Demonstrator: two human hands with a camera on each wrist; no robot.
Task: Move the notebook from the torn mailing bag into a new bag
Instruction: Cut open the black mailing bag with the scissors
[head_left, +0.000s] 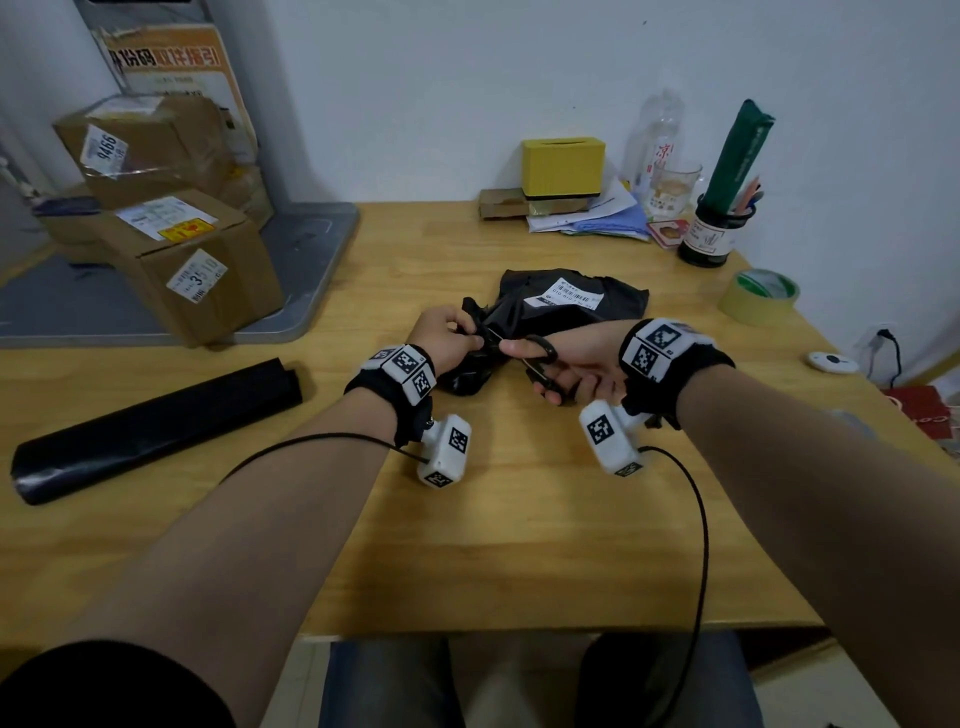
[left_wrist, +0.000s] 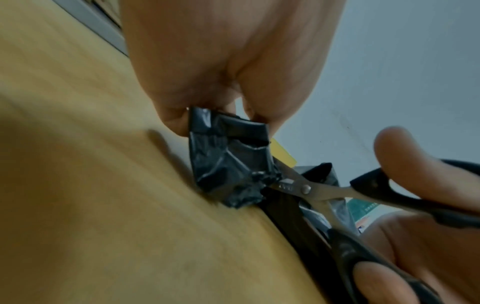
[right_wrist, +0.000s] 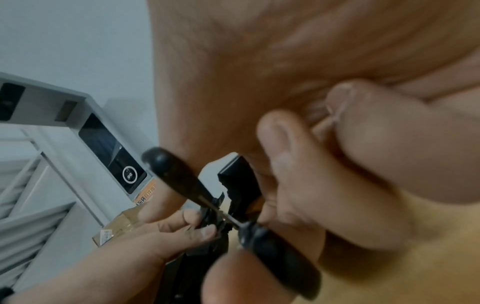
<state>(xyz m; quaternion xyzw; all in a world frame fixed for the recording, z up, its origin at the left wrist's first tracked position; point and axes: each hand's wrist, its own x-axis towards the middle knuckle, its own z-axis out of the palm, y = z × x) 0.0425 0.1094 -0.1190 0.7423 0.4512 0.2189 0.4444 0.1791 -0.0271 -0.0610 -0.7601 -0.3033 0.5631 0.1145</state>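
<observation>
Our left hand (head_left: 441, 332) pinched the bag (head_left: 566, 301) taut mid-bench — so our right hand (head_left: 576, 364), gripping the scissors (head_left: 540, 358), could cut.

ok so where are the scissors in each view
head: scissors at centre, in the right hand.
left wrist: at right, blades entering from lower right.
right wrist: bottom centre, black handles nearest.
shared landmark: the black mailing bag corner the left hand pinches.

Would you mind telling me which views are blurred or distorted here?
Head view: sharp centrally, wide-angle bending at the edges, dim even light. Left wrist view: black-handled scissors and crumpled black mailing bag fairly sharp, wooden table smeared. Right wrist view: right hand soft, too close.
</observation>
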